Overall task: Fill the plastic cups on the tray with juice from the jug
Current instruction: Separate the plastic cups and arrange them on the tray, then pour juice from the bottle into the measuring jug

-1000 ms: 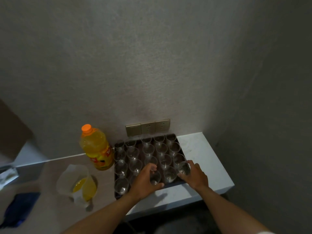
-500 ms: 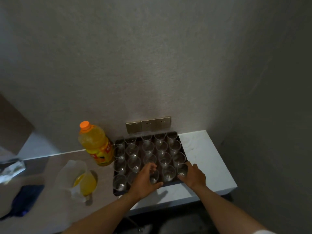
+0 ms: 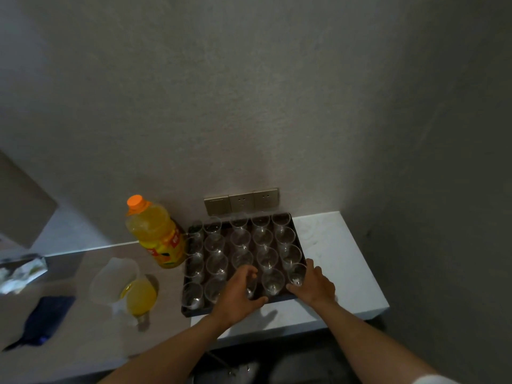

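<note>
A dark tray (image 3: 194,311) on the counter holds several clear plastic cups (image 3: 241,239) in rows, all looking empty. My left hand (image 3: 235,295) curls round a cup in the front row near the middle. My right hand (image 3: 313,284) grips the front right corner cup (image 3: 296,275), fingers wrapped on its side. A clear plastic jug (image 3: 122,284) with a little orange juice at its bottom stands left of the tray. An orange juice bottle (image 3: 158,234) with an orange cap stands behind it, against the tray's left side.
Wall sockets (image 3: 241,200) sit just behind the tray. The white counter (image 3: 332,250) ends close to the right of the tray and at its front. A dark blue cloth (image 3: 44,320) and a crumpled wrapper (image 3: 22,273) lie at the far left.
Both hands stay on the front-row cups. The view has shifted slightly; the hands have barely moved on the tray.
</note>
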`<state>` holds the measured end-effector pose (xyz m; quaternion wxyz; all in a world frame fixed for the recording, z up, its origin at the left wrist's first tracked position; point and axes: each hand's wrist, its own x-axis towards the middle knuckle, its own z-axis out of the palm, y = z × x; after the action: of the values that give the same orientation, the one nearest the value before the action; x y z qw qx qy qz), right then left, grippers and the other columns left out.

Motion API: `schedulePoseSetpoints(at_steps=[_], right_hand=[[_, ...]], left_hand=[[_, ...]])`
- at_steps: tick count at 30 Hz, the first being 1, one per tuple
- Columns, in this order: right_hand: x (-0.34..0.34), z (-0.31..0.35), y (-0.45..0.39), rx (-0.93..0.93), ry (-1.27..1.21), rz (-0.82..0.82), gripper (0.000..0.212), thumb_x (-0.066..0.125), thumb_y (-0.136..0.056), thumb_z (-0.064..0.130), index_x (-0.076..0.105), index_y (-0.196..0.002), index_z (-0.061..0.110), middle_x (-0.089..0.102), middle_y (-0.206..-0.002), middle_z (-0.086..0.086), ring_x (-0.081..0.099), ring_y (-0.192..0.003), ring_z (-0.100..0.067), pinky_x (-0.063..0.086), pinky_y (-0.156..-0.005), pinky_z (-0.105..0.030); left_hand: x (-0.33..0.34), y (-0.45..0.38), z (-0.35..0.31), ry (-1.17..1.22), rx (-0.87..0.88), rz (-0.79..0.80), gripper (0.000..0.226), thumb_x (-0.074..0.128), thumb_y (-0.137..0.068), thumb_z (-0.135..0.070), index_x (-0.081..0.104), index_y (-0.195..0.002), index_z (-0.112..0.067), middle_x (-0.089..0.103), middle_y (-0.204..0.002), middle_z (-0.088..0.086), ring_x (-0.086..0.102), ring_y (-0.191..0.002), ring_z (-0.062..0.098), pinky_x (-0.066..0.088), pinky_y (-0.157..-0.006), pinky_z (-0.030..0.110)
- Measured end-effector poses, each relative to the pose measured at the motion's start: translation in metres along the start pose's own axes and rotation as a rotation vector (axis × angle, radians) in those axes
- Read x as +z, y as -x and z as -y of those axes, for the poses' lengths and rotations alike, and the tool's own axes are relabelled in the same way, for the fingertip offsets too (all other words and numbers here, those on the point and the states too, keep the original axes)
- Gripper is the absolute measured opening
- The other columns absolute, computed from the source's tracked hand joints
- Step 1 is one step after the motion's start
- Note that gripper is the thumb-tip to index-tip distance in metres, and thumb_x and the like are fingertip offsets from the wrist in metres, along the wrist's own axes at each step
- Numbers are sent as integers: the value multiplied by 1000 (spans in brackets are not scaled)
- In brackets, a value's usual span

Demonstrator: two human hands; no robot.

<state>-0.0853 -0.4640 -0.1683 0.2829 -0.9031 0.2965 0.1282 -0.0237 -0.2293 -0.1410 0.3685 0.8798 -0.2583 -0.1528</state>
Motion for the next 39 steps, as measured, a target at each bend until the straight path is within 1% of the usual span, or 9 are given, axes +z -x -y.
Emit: schedulePoseSetpoints(at_steps=[8,14,20,25,28,30,33,36,39], right_hand=[[-10,-6,1,-14,3,33,111,75,-74,71,14,-155,26,38,-153,-12,50,-134,-35,47,-104,-46],[-23,-5,8,-8,15,-13,117,77,-70,74,13,-156,26,30,-155,-14,44,-138,-34,47,-104,-45],[-32,13,14,-38,46,-79,110,76,-75,70,16,-156,26,25,-157,-13,40,-140,-32,47,-106,-45],[-32,46,19,-90,15,-114,97,76,-73,72,28,-145,28,36,-142,-9,45,-130,-30,49,-98,-43],[-26,69,22,-144,3,-117,96,74,-73,73,27,-144,28,35,-139,-7,44,-129,-28,49,-97,-42],[-20,87,24,-176,-15,-136,96,73,-72,74,29,-144,28,36,-142,-9,44,-130,-29,47,-101,-43],[-8,120,25,-211,27,-164,93,75,-74,69,30,-145,28,35,-149,-11,42,-135,-31,41,-110,-46],[2,161,26,-251,34,-165,88,75,-77,65,33,-145,27,35,-151,-11,40,-139,-31,36,-113,-47],[14,204,25,-317,18,-126,85,74,-79,65,33,-145,29,34,-152,-8,36,-142,-29,33,-116,-51]], left_hand=[[0,-4,-5,-3,17,-20,63,85,-72,-46,45,-120,-41,51,-117,-27,52,-110,-7,50,-93,20],[-4,-10,-6,12,48,-27,55,85,-75,-42,47,-116,-40,53,-114,-24,54,-107,-6,51,-90,19],[-17,-15,-7,74,46,-34,50,82,-80,-31,49,-116,-37,55,-113,-20,56,-106,-3,52,-92,22],[-39,-11,4,124,84,-84,43,77,-86,-25,51,-118,-37,59,-114,-16,60,-108,1,55,-93,30],[-57,-5,15,132,67,-127,37,74,-89,-22,53,-113,-39,61,-107,-15,62,-102,1,56,-89,30],[-70,0,22,135,31,-170,31,72,-90,-18,54,-108,-35,62,-101,-13,62,-96,2,57,-85,32],[-93,8,34,142,-2,-225,25,68,-91,-18,54,-103,-35,62,-94,-12,63,-89,4,57,-81,36],[-121,14,40,163,-5,-311,14,62,-96,-24,54,-100,-34,63,-85,-9,63,-78,8,56,-72,40],[-152,16,46,190,4,-411,3,58,-100,-30,54,-101,-30,63,-82,-9,62,-75,9,54,-68,41]])
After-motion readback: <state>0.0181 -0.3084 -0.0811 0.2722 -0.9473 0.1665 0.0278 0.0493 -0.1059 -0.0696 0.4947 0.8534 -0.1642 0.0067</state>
